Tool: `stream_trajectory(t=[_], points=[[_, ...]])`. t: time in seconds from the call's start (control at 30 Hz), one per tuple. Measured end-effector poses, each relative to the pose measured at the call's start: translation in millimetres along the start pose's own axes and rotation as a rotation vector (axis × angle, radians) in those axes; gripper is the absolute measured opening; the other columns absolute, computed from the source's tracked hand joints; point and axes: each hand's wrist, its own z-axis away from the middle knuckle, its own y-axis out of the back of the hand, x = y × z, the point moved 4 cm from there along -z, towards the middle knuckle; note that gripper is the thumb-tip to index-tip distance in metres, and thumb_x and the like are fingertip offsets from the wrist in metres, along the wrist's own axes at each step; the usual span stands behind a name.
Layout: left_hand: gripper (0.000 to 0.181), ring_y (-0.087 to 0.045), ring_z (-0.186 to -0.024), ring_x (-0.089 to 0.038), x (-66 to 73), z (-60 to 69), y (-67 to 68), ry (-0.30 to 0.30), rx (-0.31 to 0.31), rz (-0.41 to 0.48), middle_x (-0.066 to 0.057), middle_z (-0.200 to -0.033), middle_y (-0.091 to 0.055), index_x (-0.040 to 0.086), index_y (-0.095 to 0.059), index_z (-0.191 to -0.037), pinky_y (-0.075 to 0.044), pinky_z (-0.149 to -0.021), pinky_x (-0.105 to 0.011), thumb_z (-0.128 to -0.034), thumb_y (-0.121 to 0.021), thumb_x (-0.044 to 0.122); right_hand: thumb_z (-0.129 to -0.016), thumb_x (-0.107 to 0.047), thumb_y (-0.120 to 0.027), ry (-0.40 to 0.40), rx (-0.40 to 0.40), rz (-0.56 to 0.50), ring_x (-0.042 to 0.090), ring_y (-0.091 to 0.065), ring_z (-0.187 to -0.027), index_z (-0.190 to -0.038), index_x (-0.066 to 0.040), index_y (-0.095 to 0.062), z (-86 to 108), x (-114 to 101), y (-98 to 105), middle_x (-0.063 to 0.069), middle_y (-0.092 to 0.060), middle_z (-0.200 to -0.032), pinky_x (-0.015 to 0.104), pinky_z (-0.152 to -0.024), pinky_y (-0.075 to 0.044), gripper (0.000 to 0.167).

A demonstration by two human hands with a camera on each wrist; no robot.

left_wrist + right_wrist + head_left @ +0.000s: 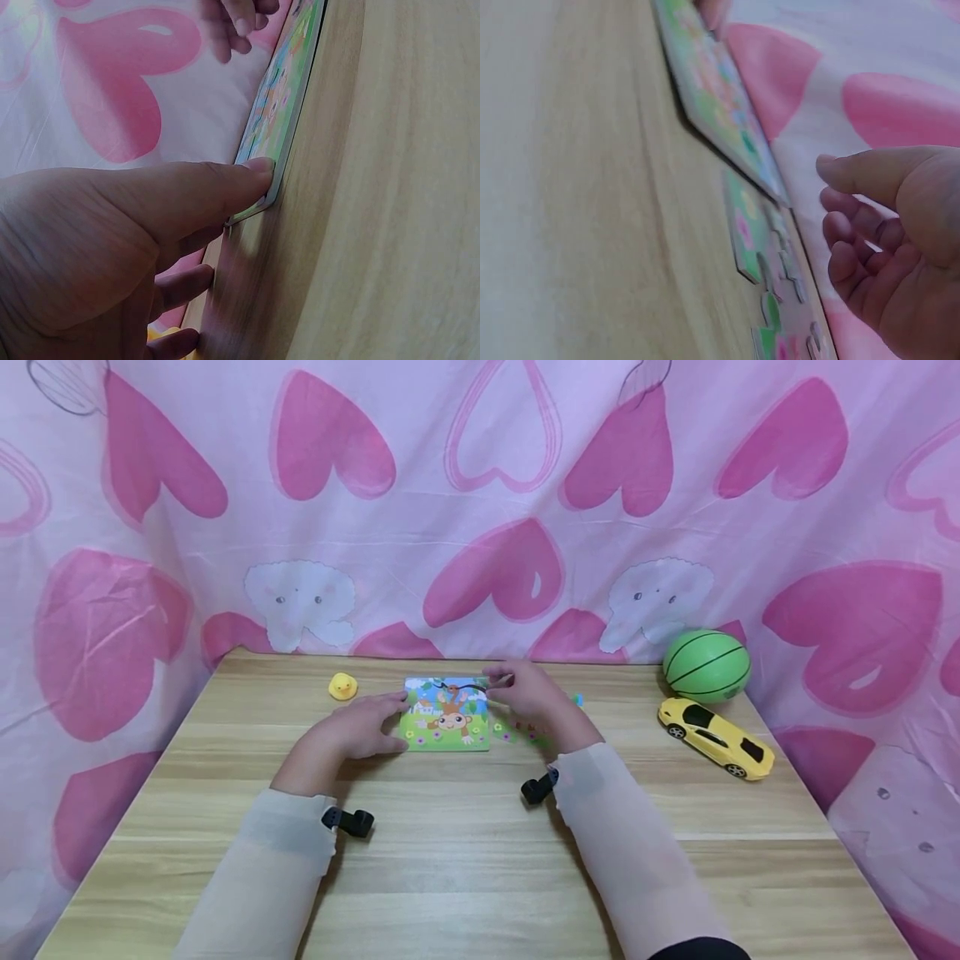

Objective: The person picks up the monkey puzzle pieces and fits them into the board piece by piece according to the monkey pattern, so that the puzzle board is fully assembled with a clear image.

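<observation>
A square monkey picture puzzle (450, 739) lies flat on the wooden table. My left hand (363, 727) is at its left edge; in the left wrist view the thumb (217, 187) touches the corner of the board while the other fingers are spread beside it. Over the puzzle's upper right side hovers my right hand (531, 692). The right wrist view shows that hand (900, 240) with loosely bent fingers and nothing in them. Loose puzzle pieces (746, 232) lie right of the board, partly hidden by the right hand and wrist in the head view.
A small yellow rubber duck (342, 686) sits left of the puzzle. At the table's far right are a green ball (707, 666) and a yellow toy car (716, 739). A pink heart-patterned curtain (405, 543) hangs along the table's back edge.
</observation>
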Motion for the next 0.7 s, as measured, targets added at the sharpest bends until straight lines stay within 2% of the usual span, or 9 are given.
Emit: stream_trajectory(t=[0.07, 0.4, 0.53, 0.7], points=[[0.074, -0.029, -0.164, -0.040, 0.2, 0.1, 0.4, 0.002, 0.000, -0.001, -0.003, -0.178, -0.032, 0.015, -0.049, -0.162, -0.028, -0.133, -0.063, -0.0978, -0.078, 0.037, -0.103, -0.023, -0.073, 0.007, 0.013, 0.009, 0.024, -0.064, -0.123, -0.147, -0.024, -0.066, 4.0, 2.4, 3.1, -0.001, -0.069, -0.134, 0.043, -0.106, -0.058, 0.045], [0.074, -0.028, -0.165, -0.040, 1.6, -0.4, 3.0, 0.008, 0.003, -0.011, -0.003, -0.179, -0.030, 0.015, -0.048, -0.162, -0.027, -0.133, -0.065, -0.0983, -0.077, 0.037, -0.101, -0.016, -0.072, -0.039, 0.027, -0.022, 0.027, -0.064, -0.123, -0.145, -0.020, -0.067, 10.7, 18.9, 9.5, 0.002, -0.070, -0.132, 0.047, -0.110, -0.057, 0.044], [0.074, -0.028, -0.165, -0.040, 2.0, -0.4, 2.7, 0.002, 0.003, -0.012, -0.003, -0.178, -0.031, 0.015, -0.048, -0.162, -0.026, -0.133, -0.064, -0.0984, -0.077, 0.037, -0.098, -0.012, -0.076, -0.053, 0.046, 0.002, 0.027, -0.063, -0.121, -0.145, -0.020, -0.068, 8.9, 27.7, 11.5, 0.003, -0.070, -0.134, 0.046, -0.109, -0.057, 0.048], [0.074, -0.027, -0.165, -0.041, 1.9, 0.4, 1.7, 0.001, -0.001, -0.005, -0.004, -0.179, -0.030, 0.014, -0.048, -0.162, -0.026, -0.134, -0.064, -0.0986, -0.077, 0.037, -0.095, -0.009, -0.078, -0.024, 0.044, 0.043, 0.026, -0.064, -0.119, -0.145, -0.016, -0.067, 6.2, 33.0, 11.5, 0.003, -0.073, -0.133, 0.045, -0.108, -0.057, 0.052]])
